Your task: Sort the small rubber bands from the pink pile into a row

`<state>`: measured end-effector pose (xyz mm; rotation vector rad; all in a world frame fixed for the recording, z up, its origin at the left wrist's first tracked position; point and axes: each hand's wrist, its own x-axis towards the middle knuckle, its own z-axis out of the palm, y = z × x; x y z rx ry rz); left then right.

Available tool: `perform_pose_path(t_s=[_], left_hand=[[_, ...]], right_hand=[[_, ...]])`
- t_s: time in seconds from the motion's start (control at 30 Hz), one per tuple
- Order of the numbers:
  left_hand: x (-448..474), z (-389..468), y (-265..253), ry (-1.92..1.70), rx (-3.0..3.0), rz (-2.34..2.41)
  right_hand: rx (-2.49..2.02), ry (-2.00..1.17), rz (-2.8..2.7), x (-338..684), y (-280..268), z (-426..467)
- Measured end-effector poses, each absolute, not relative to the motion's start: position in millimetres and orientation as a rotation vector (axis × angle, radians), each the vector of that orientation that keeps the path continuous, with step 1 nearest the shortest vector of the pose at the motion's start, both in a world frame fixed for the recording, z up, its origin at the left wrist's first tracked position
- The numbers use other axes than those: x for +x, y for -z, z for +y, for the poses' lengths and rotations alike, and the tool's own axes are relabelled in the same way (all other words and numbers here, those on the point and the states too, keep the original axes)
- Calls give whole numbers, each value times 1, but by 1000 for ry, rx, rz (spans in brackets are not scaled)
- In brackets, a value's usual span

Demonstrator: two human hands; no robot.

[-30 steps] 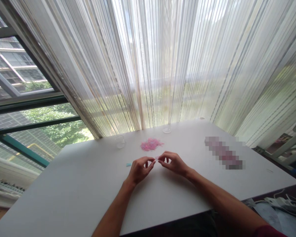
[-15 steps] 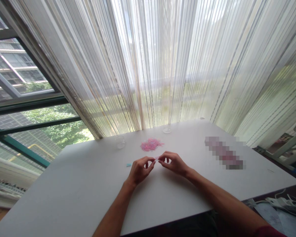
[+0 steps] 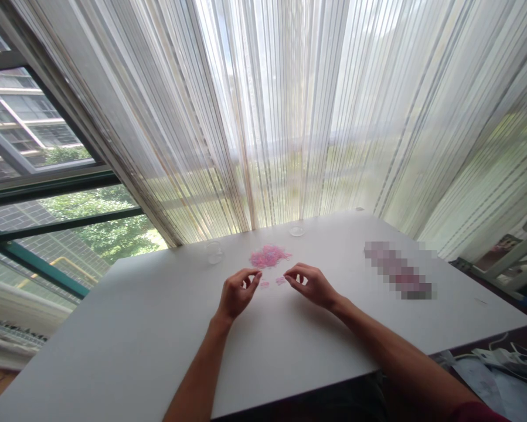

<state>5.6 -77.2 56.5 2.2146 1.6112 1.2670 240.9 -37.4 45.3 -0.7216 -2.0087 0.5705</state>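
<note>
two pink clusters [image 3: 281, 281] lie between left hand [image 3: 239, 291] and right hand [image 3: 311, 285], fingers curled, grips unclear.

Table [image 3: 126, 340] free leftward; pink pile [image 3: 269, 256], likely plastic dish [image 3: 214, 253] obstruct beyond.

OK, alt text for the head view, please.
A person's left hand and right hand, fingers curled, are at a white table with small pink pieces between them. A pink pile lies beyond, with a clear container left and a clear dish right.
</note>
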Motion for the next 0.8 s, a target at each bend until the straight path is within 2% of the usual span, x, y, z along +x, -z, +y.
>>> perform_pose_path(t_s=[0.1,0.33,0.8], left_hand=[[-16,-71,-60,-1359,2113,1746],[-43,-64,-56,-1240,2099,1917],[-27,-69,-54,-1116,2253,1708]], right_hand=[[-776,-536,-1948,246,-47,-34],[-827,-493,-1917,247,-48,-32],[-1106,-387,-1683,255,-47,-21]])
